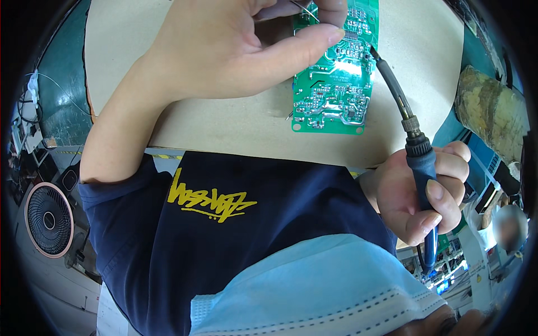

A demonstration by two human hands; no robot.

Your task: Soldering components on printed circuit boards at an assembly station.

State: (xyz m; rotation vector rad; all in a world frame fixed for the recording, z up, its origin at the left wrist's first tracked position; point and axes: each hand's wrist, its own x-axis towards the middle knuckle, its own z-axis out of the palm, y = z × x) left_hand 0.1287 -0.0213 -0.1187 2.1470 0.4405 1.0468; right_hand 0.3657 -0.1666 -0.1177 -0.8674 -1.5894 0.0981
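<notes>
A green circuit board (330, 103) covered with small parts and shiny solder joints lies on the tan work surface. My left hand (252, 53) reaches over the board's left side, thumb and fingers pinched on a thin silvery wire (305, 10) that looks like solder wire. Part of the board is hidden behind those fingers. In my right hand (400, 193) a soldering iron (419, 148) with a blue handle is gripped. Its dark tip points up and left, at the board's right edge; whether it touches a joint I cannot tell.
The tan board (224, 126) under the work has a curved edge at the right. A brownish wrapped bundle (490, 103) sits beyond it. At far left stand a round fan (49, 220) and loose cables. Another person (507, 227) is at far right.
</notes>
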